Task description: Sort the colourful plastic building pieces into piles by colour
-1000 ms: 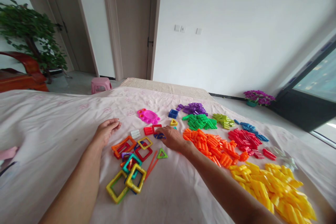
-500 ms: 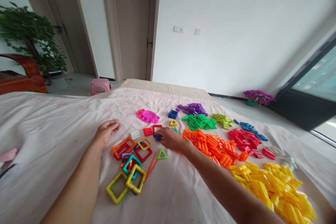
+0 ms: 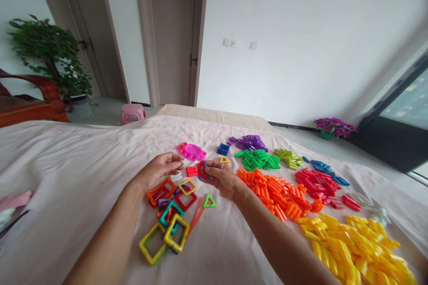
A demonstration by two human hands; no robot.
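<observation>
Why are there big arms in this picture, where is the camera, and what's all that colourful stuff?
There's no robot here. Those are a person's own arms and bare hands. The camera is worn on the person's head, looking forward and down, so you see nearly what they would see.

A pale cloth is spread out in front. On it lie piles of small plastic pieces: purple, green, orange, yellow and more. Nearer the middle are colourful frames and a bright pink toy.

The right hand holds a small red piece. The left hand is beside it, and I can't see it holding anything.
</observation>
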